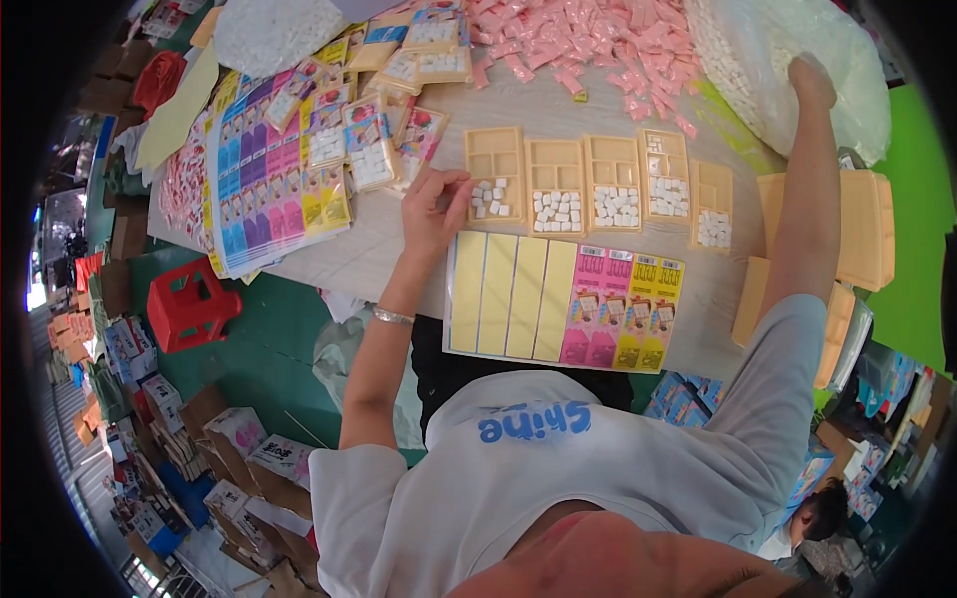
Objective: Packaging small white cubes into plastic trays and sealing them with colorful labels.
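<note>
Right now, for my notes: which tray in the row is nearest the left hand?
The leftmost tray: the left hand is at its edge; others lie farther right.

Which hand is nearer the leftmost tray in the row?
Left. The left hand is right at the tray's left edge; the right hand is far off to the right, at the clear bag.

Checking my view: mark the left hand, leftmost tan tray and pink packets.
Left hand (pixel 433 206), head view: middle of hand.
Leftmost tan tray (pixel 493 143), head view: bare top compartment.
Pink packets (pixel 596 45), head view: pile's middle.
</note>
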`<state>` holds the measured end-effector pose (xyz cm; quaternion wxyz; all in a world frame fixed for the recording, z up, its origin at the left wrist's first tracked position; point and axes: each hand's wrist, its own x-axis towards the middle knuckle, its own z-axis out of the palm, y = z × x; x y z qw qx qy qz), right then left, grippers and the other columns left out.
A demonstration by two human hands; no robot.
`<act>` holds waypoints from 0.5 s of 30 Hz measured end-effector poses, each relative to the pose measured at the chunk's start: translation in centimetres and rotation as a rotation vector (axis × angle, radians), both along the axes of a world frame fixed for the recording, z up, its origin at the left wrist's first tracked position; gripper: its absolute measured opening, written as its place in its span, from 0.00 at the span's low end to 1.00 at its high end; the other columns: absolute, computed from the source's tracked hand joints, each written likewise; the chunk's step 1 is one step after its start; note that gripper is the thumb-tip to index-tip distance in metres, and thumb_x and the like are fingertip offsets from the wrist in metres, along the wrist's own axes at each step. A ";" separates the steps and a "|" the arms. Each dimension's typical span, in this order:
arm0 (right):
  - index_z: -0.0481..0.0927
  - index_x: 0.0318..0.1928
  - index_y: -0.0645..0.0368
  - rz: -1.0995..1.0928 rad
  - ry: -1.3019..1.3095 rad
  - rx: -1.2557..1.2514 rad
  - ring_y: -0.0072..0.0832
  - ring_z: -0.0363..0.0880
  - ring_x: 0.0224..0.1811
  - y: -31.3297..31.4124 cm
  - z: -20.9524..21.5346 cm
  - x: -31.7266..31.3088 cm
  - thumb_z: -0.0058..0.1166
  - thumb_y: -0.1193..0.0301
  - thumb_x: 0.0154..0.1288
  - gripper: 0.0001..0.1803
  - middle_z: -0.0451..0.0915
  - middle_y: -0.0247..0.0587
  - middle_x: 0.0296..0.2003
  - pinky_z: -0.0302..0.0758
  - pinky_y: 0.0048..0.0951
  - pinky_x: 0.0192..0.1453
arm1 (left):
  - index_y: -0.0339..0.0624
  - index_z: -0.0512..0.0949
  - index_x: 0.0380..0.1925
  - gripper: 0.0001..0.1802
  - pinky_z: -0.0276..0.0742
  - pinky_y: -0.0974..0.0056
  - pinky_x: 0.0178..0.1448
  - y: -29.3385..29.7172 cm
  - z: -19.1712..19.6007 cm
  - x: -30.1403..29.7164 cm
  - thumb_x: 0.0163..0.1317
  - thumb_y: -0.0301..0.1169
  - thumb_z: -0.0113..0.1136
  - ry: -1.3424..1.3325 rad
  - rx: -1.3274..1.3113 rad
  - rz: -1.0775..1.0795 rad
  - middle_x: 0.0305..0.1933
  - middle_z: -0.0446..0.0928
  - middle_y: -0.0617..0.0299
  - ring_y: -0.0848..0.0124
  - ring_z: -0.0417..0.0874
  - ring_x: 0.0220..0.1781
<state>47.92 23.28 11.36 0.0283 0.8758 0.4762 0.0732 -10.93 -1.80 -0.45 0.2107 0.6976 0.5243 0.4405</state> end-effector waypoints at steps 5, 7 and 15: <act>0.75 0.68 0.54 -0.079 0.067 0.089 0.42 0.83 0.57 -1.8 0.6 2.9 0.47 0.47 0.73 0.32 0.84 0.47 0.56 0.75 0.48 0.62 | 0.40 0.84 0.45 0.15 0.79 0.66 0.50 0.5 -0.8 0.1 0.57 0.23 0.74 -0.233 0.004 -0.037 0.45 0.82 0.57 0.66 0.83 0.45; 0.80 0.60 0.54 0.135 1.156 0.471 0.23 0.79 0.32 -6.8 0.9 -7.4 0.48 0.52 0.76 0.23 0.83 0.33 0.34 0.78 0.36 0.40 | 0.42 0.84 0.47 0.18 0.78 0.64 0.54 -0.7 0.1 -1.5 0.55 0.26 0.75 -0.048 0.052 -0.053 0.49 0.82 0.56 0.64 0.81 0.51; 0.77 0.42 0.54 -0.022 2.423 0.382 0.16 0.67 0.20 -21.4 -6.2 -36.3 0.51 0.62 0.78 0.09 0.68 0.25 0.21 0.61 0.20 0.18 | 0.49 0.83 0.55 0.30 0.62 0.46 0.73 -0.1 0.0 -0.1 0.57 0.52 0.71 0.386 0.132 -0.156 0.65 0.76 0.60 0.57 0.72 0.68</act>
